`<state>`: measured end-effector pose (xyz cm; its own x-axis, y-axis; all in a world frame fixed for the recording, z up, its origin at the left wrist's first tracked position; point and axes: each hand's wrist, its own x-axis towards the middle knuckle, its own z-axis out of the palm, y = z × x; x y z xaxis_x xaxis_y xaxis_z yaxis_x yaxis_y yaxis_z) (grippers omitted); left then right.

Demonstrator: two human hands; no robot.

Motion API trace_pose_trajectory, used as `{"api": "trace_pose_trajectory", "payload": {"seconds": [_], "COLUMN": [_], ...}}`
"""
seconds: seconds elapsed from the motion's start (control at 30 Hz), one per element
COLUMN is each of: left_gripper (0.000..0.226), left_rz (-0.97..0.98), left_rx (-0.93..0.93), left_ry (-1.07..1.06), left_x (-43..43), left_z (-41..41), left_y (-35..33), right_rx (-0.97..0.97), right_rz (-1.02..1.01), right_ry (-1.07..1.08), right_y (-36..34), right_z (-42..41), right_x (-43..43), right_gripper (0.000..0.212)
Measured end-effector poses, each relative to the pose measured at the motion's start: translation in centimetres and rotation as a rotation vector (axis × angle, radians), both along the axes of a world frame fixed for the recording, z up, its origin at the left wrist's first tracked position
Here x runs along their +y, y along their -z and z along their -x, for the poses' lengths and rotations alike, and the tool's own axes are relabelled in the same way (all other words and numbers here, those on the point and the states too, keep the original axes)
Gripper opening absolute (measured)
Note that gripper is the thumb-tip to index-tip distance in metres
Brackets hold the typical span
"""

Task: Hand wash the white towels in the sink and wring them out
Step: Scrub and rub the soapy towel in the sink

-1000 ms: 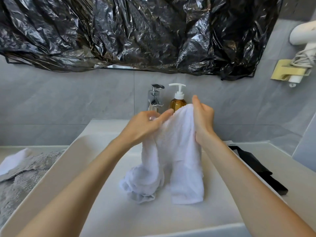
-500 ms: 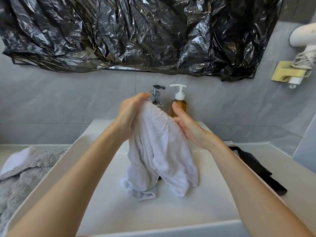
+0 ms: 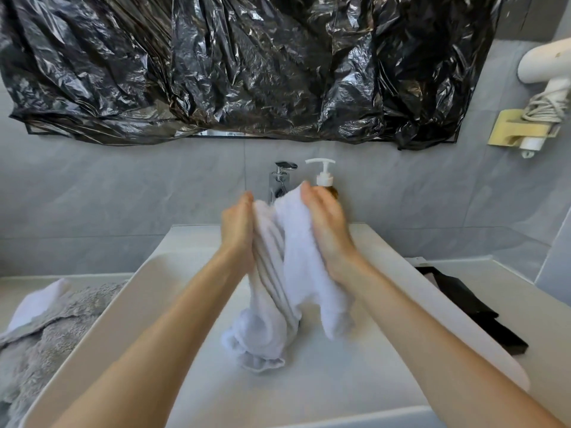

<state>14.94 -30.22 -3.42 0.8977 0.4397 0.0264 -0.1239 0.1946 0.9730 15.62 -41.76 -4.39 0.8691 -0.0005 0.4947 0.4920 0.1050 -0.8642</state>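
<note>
The fingers of the left hand (image 3: pixel 238 233) lie nearly straight and close together, flat against the near-left side of the white towel (image 3: pixel 287 257), while those of the right hand (image 3: pixel 327 230) lie straight over its upper right fold; the cloth is pressed between the two palms rather than pinched (whether either thumb hooks behind it I cannot tell). The towel is held up over the white sink (image 3: pixel 173 251), its lower end bunched and touching the basin floor, a second flap hanging free just beside it. It looks soft and limp, likely heavier than it seems if soaked, and will sag wherever unsupported; a grip round the gathered upper part, one hand above the other, should suit rubbing and later twisting. Behind the hands stand the faucet (image 3: pixel 282 176) and a pump bottle (image 3: pixel 323 174). On the bench to the left lies a grey towel (image 3: pixel 46 341), to the right a black cloth (image 3: pixel 469 307).
</note>
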Motion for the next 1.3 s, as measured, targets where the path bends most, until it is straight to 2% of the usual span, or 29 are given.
{"api": "trace_pose_trajectory", "payload": {"seconds": [0.1,0.17,0.23,0.37,0.47,0.53,0.63,0.73,0.8,0.93,1.13,1.3], "left_gripper": [0.037,0.039,0.038,0.032,0.04,0.043,0.042,0.051,0.054,0.061,0.07,0.061], "left_rz": [-0.036,-0.106,-0.13,-0.148,-0.189,-0.106,-0.126,-0.185,-0.225,-0.255,-0.262,-0.201], "left_rx": [0.023,0.027,0.049,0.034,-0.001,0.004,0.01,-0.071,-0.123,-0.205,-0.257,-0.298], "left_ry": [0.025,0.029,0.062,0.127,-0.01,-0.115,-0.091,0.027,0.064,-0.032,0.059,0.011], "left_x": [-3.1,-4.5,-5.2,-5.0,-4.1,-3.2,-3.4,-5.0,-5.3,-4.1,-4.9,-4.1], "left_z": [0.5,0.8,1.0,1.0,0.5,0.0,0.0,0.9,0.9,0.2,1.1,0.4], "left_y": [1.4,2.2,3.0,3.2,2.2,1.8,2.6,3.8,4.0,2.6,3.8,1.6], "right_rx": [-0.055,-0.029,0.032,0.167,0.21,0.203,0.188,0.145,0.085,-0.065,-0.021,-0.133], "right_rz": [0.02,0.064,0.101,0.054,0.083,0.18,0.19,0.098,0.075,0.094,-0.002,0.02], "right_ry": [0.22,0.407,0.468,0.43,0.307,0.237,0.269,0.39,0.397,0.371,0.386,0.398], "right_y": [1.5,2.0,2.3,2.3,2.1,2.4,2.1,1.5,2.1,3.6,1.9,2.9], "right_z": [1.1,0.7,0.1,-0.8,0.3,1.6,1.9,0.1,-0.1,1.7,-0.4,2.5], "right_x": [1.8,1.4,0.7,0.3,1.0,1.7,1.8,1.0,0.8,1.8,1.1,1.9], "right_gripper": [0.047,0.054,0.055,0.051,0.045,0.047,0.048,0.051,0.054,0.052,0.054,0.058]}}
